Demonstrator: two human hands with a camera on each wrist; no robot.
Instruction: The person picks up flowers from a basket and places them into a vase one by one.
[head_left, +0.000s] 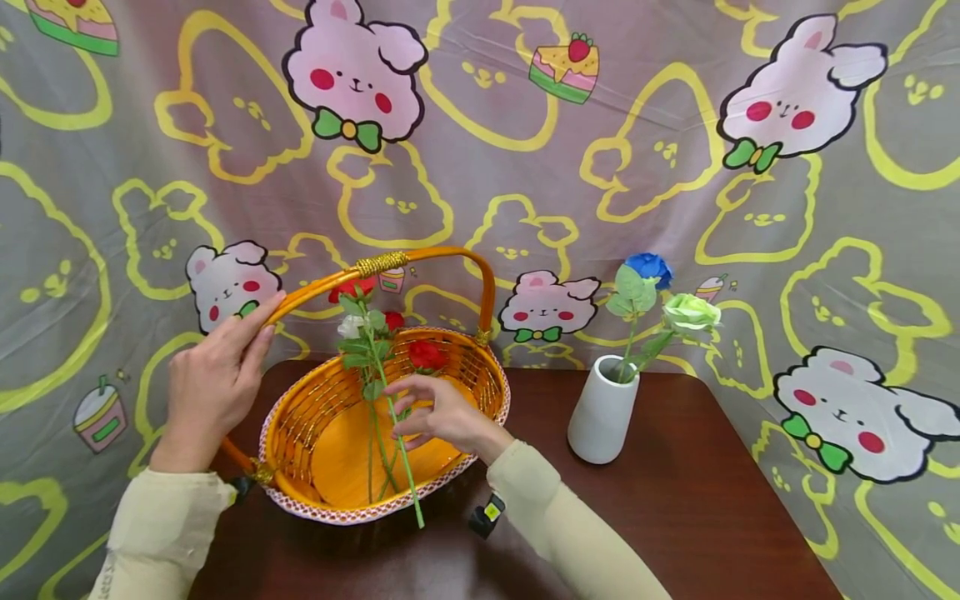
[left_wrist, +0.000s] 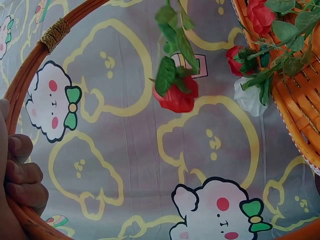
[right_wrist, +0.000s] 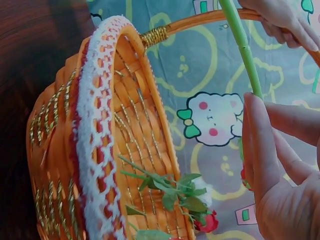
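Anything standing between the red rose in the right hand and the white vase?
Yes: in the head view, the right side of the basket handle and the basket rim lie between red rose and white vase; nothing visible beyond.

Left hand (left_wrist: pixel 22 182) cropped at left in left wrist view, held stem (right_wrist: pixel 245 50) running off top in right wrist view, basket (right_wrist: pixel 97 125) cut there by bottom edge, lower end of blue rose (head_left: pixel 650 269) hidden in vase (head_left: pixel 602 425), sleeves (head_left: pixel 577 517) cropped in head view
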